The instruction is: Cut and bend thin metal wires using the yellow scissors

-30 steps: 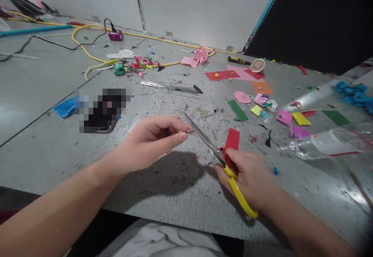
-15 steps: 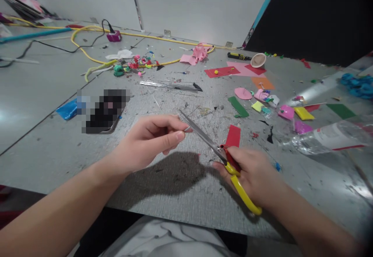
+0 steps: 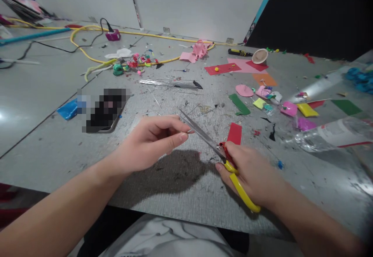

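Note:
My left hand [image 3: 159, 138] is closed in a pinch, with the tip of a thin pale wire [image 3: 190, 131] poking out between thumb and forefinger. Yellow-handled scissors [image 3: 204, 134] lie in my right hand [image 3: 250, 167], gripped near the pivot, their blades pointing up and left. The blades pass right by the pinched fingertips; whether they touch the wire I cannot tell. Something red [image 3: 229, 154] shows between my right thumb and the pivot. Just beyond that hand lies a red strip [image 3: 234, 133]. A bundle of thin wires [image 3: 166, 83] with a black end rests farther back.
A phone [image 3: 106, 111] lies left beside a blue packet [image 3: 67, 109]. Coloured paper scraps [image 3: 239, 104] and a clear bottle [image 3: 329, 135] occupy the right. Behind are a yellow cable [image 3: 163, 37], a purple plug adapter [image 3: 113, 35], a cutter [image 3: 237, 52] and a small round cup [image 3: 260, 56].
Both hands keep nearly the same pose. My left fingertips have shifted slightly right along with the wire, and the view has turned a little. The scissors stay beside the fingertips.

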Demonstrator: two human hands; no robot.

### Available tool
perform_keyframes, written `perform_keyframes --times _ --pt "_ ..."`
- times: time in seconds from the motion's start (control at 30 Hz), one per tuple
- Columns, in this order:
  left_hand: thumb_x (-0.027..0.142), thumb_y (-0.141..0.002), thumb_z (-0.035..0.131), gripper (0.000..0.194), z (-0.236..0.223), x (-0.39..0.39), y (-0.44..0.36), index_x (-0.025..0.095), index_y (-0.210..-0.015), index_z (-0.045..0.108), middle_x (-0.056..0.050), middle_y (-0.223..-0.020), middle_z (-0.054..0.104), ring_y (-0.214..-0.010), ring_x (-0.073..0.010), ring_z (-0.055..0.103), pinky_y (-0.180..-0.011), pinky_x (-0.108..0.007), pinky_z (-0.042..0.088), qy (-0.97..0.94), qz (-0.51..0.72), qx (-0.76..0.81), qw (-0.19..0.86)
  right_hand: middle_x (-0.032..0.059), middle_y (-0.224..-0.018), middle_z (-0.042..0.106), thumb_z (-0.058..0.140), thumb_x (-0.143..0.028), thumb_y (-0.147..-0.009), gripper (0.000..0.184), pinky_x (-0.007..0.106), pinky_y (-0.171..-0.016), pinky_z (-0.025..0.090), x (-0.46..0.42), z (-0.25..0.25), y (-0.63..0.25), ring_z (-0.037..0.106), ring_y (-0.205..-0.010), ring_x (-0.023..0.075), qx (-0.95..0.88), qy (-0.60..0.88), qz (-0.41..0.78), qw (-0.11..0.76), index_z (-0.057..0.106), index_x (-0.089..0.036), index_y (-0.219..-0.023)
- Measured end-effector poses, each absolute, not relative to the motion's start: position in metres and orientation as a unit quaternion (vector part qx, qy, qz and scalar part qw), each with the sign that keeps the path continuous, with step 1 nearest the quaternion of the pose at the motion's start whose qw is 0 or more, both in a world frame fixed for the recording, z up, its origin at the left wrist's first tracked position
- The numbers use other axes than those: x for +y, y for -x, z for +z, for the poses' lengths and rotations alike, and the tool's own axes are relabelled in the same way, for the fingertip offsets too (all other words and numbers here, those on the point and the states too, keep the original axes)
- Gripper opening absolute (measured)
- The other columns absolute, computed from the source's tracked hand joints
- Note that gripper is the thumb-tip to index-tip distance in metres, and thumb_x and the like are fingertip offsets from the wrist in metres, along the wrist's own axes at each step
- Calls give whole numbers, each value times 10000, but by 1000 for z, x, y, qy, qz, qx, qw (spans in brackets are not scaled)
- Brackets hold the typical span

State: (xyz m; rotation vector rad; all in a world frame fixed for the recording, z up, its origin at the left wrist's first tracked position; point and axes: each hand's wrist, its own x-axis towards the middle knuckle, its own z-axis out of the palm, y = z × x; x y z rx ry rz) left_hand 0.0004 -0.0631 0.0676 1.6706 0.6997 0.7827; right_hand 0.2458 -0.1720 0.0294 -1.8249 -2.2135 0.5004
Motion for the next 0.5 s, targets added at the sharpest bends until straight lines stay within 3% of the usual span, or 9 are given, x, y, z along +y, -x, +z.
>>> perform_keyframes --times 0.27,0.37,0.5 --pt "233 -867 762 159 66 -63 0 161 -736 707 10 -643 585 -506 -65 494 -435 -179 387 -698 331 293 564 -8 -641 533 596 -317 -872 202 284 -542 297 -172 24 -248 458 -537 150 -758 619 104 176 454 -237 -753" --pt "244 -855 781 132 65 -63 0 165 -765 725 2 -682 617 -497 -59 495 -423 -176 384 -689 342 289 570 -1 -638 549 579 -352 -927 199 293 -561 340 -174 23 -247 485 -545 158 -768 604 61 206 522 -224 -786" --pt "272 -848 799 111 63 -65 0 171 -825 760 -5 -691 641 -497 -61 498 -423 -178 387 -679 352 290 575 -3 -604 532 588 -454 -983 330 293 -554 345 -175 24 -244 494 -540 155 -773 581 -12 256 529 -223 -755"
